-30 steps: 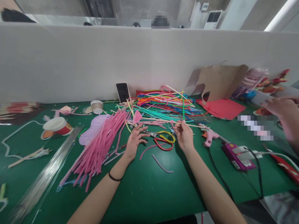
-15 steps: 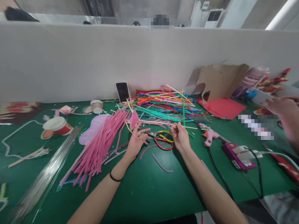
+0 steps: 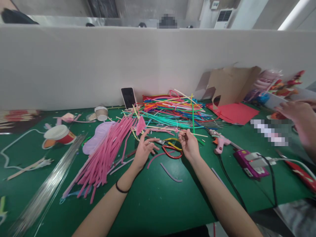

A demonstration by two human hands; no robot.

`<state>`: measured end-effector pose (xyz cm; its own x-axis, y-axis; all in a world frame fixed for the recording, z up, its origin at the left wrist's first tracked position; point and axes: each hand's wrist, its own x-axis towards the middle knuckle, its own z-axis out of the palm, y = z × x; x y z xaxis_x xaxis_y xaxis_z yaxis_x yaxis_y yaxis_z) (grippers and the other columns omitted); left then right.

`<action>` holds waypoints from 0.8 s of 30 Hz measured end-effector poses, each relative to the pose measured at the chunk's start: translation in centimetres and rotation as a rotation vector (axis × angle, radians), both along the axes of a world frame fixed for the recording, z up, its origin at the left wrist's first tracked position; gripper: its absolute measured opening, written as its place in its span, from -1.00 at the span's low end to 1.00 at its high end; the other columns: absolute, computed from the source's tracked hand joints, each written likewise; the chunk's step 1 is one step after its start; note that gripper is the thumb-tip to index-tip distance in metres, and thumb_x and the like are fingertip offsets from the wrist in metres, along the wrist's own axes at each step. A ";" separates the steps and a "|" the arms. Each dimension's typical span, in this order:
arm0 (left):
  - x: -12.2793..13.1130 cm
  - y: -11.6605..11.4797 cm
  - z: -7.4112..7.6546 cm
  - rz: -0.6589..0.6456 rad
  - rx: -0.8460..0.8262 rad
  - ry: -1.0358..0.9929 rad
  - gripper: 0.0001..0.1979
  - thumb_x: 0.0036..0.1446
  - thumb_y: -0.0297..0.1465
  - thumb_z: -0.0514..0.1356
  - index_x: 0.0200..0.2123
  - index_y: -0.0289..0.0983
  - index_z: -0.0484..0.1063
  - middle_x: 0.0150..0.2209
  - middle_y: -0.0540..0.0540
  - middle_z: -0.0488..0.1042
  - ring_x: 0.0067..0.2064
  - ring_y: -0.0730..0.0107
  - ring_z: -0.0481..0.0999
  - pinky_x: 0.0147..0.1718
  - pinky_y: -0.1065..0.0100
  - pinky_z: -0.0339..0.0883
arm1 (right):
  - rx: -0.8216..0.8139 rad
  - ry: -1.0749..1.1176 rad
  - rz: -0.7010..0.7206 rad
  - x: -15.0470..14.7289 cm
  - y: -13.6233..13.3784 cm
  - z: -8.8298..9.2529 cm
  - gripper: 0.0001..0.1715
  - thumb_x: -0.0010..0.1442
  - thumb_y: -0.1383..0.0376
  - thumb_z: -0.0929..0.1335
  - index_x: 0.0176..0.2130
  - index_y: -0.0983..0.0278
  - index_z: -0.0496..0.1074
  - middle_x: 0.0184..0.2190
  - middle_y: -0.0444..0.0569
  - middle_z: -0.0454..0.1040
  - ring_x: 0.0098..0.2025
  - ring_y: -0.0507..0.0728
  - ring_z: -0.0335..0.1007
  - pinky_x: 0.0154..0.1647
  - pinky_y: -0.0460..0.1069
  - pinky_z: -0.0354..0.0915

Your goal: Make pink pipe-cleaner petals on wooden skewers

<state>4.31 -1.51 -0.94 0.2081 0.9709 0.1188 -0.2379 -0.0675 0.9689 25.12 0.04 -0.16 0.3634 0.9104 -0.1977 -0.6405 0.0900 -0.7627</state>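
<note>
Moved since a second ago: right hand (image 3: 190,144) drawn slightly toward lower left, left hand (image 3: 144,149) raised off the green table (image 3: 158,197) beside the scissors (image 3: 172,149). Right hand, centre frame, is pinched shut on a pale pipe cleaner (image 3: 198,134) lying across the near edge of the coloured heap (image 3: 172,110); left hand has fingers spread, holding nothing. Item is likely very light, bendy, fuzzy rather than slippery; best gripped near mid-length to limit droop.

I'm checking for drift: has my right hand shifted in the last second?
Yes. The right hand, pinching a thin stick, has slid a little left, toward the red-handled scissors and away from the pink glue gun.
</note>
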 end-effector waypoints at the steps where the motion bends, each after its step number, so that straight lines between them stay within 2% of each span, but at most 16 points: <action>1: 0.0 0.0 0.0 -0.009 -0.007 -0.021 -0.13 0.06 -0.01 0.22 0.31 -0.18 -0.08 -0.05 -0.30 0.51 -0.36 0.34 0.58 -0.50 0.46 0.36 | 0.002 -0.008 0.004 0.0 0.0 0.0 -0.70 0.14 0.10 0.43 -0.39 0.30 0.43 -0.55 -0.12 0.50 -0.52 -0.04 0.44 -0.48 -0.18 0.42; 5: -0.2 0.2 0.0 0.022 -0.066 -0.096 -0.18 0.11 0.12 0.04 0.29 -0.19 -0.05 -0.04 -0.34 0.50 -0.36 0.28 0.58 -0.53 0.40 0.37 | 0.008 -0.025 0.003 0.0 0.0 -0.2 -0.67 0.14 0.07 0.42 -0.39 0.29 0.42 -0.56 -0.14 0.49 -0.53 -0.05 0.43 -0.50 -0.19 0.41; 11: 0.1 0.0 0.3 0.105 -0.031 -0.119 -0.17 0.17 0.04 0.07 0.33 0.01 -0.36 0.08 -0.29 0.42 -0.33 0.29 0.59 -0.54 0.39 0.40 | -0.016 0.013 -0.031 0.2 0.1 -0.1 -0.65 0.16 0.07 0.40 -0.43 0.30 0.40 -0.61 -0.16 0.47 -0.60 -0.07 0.38 -0.59 -0.22 0.36; 15: 0.3 -0.3 0.4 0.105 0.019 -0.069 -0.19 0.17 0.02 0.09 0.34 0.02 -0.29 0.11 -0.29 0.40 -0.32 0.33 0.59 -0.54 0.42 0.40 | -0.053 0.066 -0.061 0.4 0.2 0.2 -0.66 0.21 0.13 0.38 -0.46 0.31 0.39 -0.64 -0.16 0.46 -0.62 -0.10 0.36 -0.59 -0.26 0.34; 24: 0.0 -0.2 0.0 0.069 0.045 -0.051 -0.20 0.19 0.05 0.04 0.34 0.00 -0.32 0.08 -0.29 0.41 -0.32 0.33 0.58 -0.53 0.42 0.41 | -0.066 0.098 -0.096 0.5 0.0 0.7 -0.67 0.28 0.18 0.32 -0.45 0.32 0.39 -0.65 -0.16 0.47 -0.63 -0.09 0.37 -0.61 -0.25 0.35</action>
